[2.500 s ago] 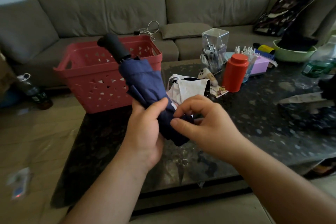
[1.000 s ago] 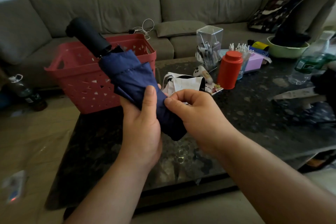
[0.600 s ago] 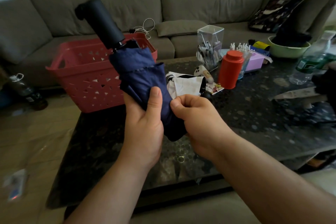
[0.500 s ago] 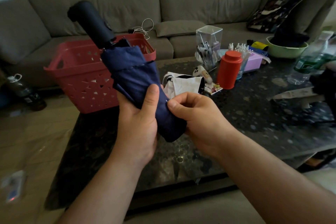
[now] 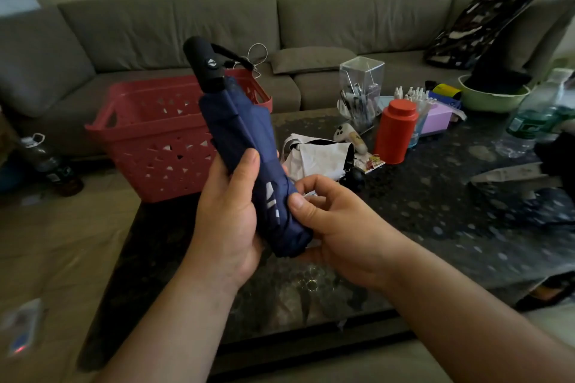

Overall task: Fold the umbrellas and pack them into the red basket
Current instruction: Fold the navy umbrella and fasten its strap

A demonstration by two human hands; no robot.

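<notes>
red basket on the table's left corner. left hand wrapped round navy umbrella, collapsed, canopy loosely bunched, black handle tilted up-left over the basket. right hand pinching its lower end. white umbrella lying behind on the table.

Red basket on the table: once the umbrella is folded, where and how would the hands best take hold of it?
Probably by the two slotted handles in the short ends of the red basket, one hand from each side. The near-left handle shows clearly; the far one is hidden behind the navy umbrella.
</notes>
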